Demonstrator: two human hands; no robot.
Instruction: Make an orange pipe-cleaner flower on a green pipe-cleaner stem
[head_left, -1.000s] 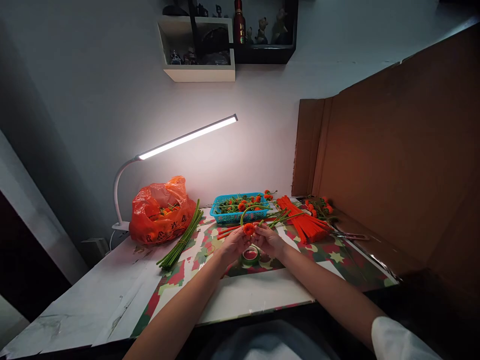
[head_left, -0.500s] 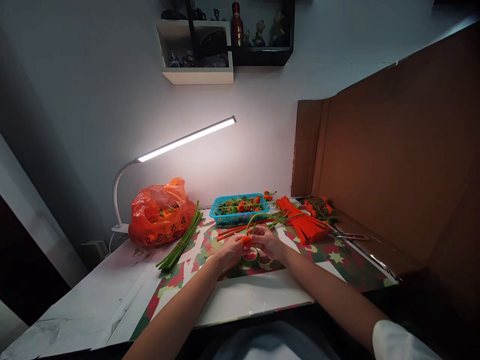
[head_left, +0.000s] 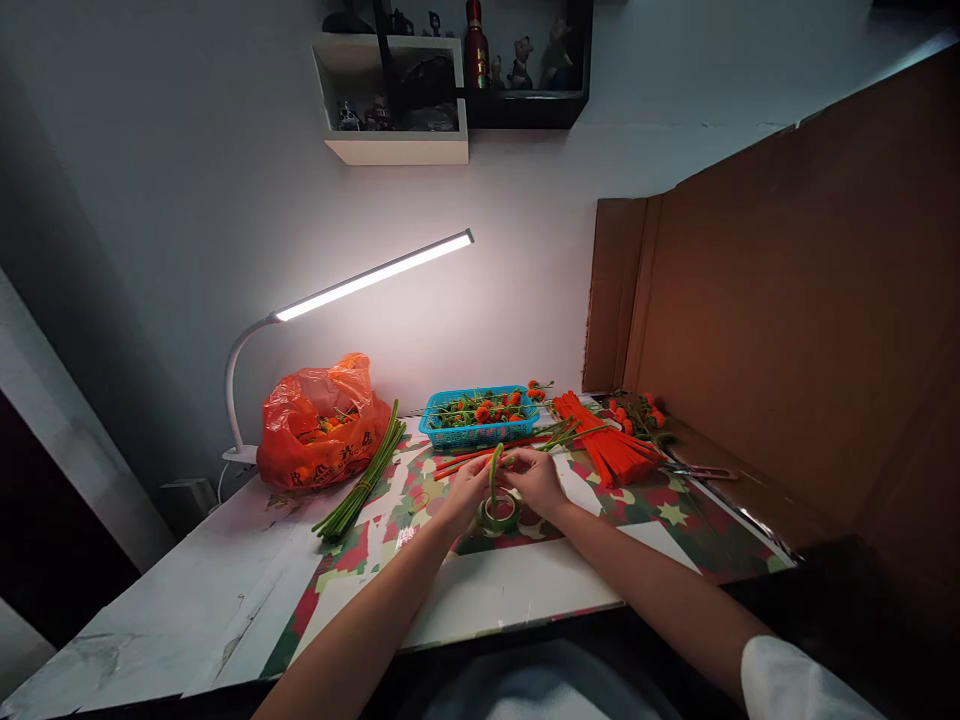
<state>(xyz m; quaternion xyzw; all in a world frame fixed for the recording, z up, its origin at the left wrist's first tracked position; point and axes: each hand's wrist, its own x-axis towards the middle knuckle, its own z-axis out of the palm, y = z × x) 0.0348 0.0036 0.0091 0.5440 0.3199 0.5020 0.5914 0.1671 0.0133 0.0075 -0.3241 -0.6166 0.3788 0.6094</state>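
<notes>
Close together above the middle of the table, my left hand (head_left: 469, 488) and my right hand (head_left: 535, 482) pinch a small orange pipe-cleaner flower with a green stem (head_left: 494, 474). The stem bends upright between the hands toward me. Fingers now hide most of the orange head. Just below them lies a roll of green tape (head_left: 513, 517) on the patterned table cover. Behind the hands, loose orange pipe cleaners (head_left: 459, 464) lie on the cover, and a few green stems (head_left: 562, 434) rest beyond my right hand.
A blue basket (head_left: 480, 434) holds several orange flowers. To its right are a bundle of orange pipe cleaners (head_left: 609, 450), more flowers (head_left: 637, 408) and scissors (head_left: 709, 472). Left lie green pipe cleaners (head_left: 361, 488) and an orange plastic bag (head_left: 315, 440), under a lamp (head_left: 375, 276). Cardboard (head_left: 772, 300) stands right.
Both hands have tipped the flower, so its orange head has turned out of sight. The green stem, arched to the right before, now stands up between the hands.
</notes>
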